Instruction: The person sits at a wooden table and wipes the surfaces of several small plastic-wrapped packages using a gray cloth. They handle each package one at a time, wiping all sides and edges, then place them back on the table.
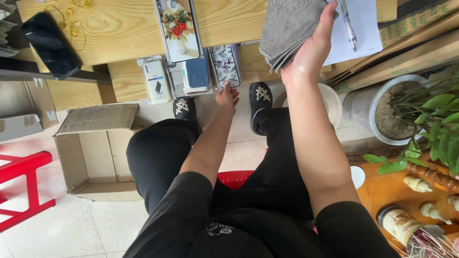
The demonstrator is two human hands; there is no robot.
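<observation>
Right hand [313, 45] grips folded grey ribbed cloth [287, 28].

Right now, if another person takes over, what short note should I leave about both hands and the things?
Right hand: holds a folded grey cloth at the wooden table edge, beside a paper with a pen.
Left hand: open, holding nothing, reaching low toward the patterned phone case in the row of packaged cases under the table edge.
Done: cloth is in hand.
Left: no case is picked up yet.

Pale tiled floor [71, 229] (daylit), wooden table [114, 28].
</observation>
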